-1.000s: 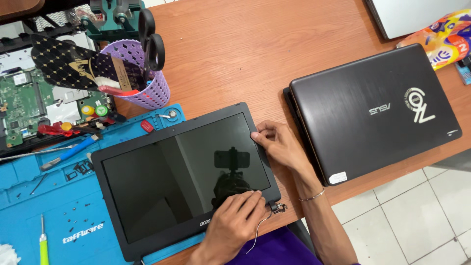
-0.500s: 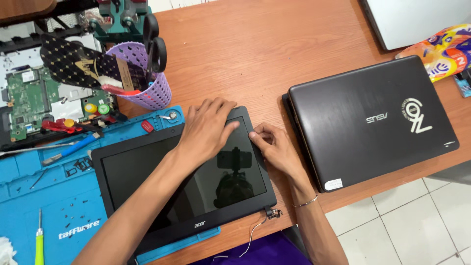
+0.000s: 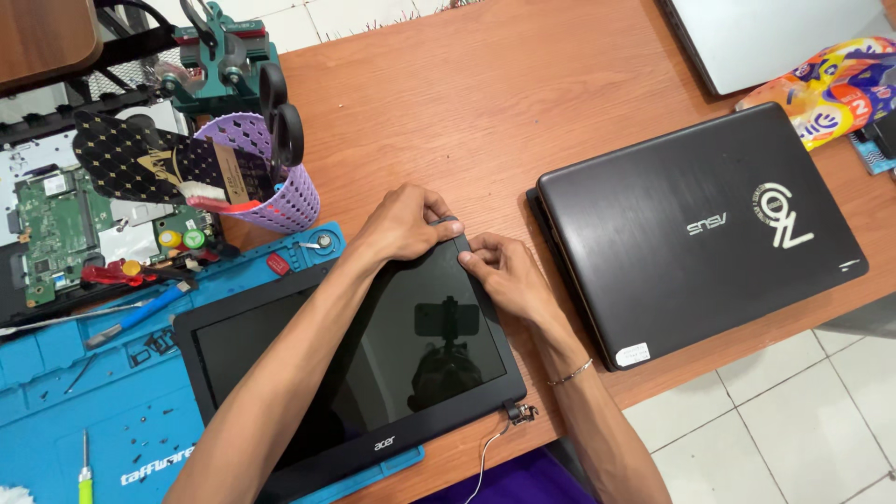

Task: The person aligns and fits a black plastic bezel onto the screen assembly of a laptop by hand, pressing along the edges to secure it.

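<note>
A detached black laptop screen panel [image 3: 411, 373] lies face up, partly on a blue repair mat [image 3: 84, 420] and partly on the wooden table [image 3: 485, 103]. My left hand [image 3: 403, 224] reaches across the glass and grips the panel's far right corner. My right hand [image 3: 499, 271] pinches the right bezel edge just below that corner, a thin bracelet on its wrist. A hinge with loose wires [image 3: 516, 413] sticks out at the panel's near right corner.
A closed dark laptop [image 3: 691, 229] lies to the right, a grey one [image 3: 775, 37] behind it, a colourful packet [image 3: 826, 89] beside. At left stand a purple basket [image 3: 271, 187], a green clamp tool [image 3: 224, 56], an opened laptop base with circuit board [image 3: 56, 233], screwdrivers and several loose screws.
My left hand left the panel's near edge, crossed the glass and now grips the far right corner next to my right hand, which stayed at the right edge.
</note>
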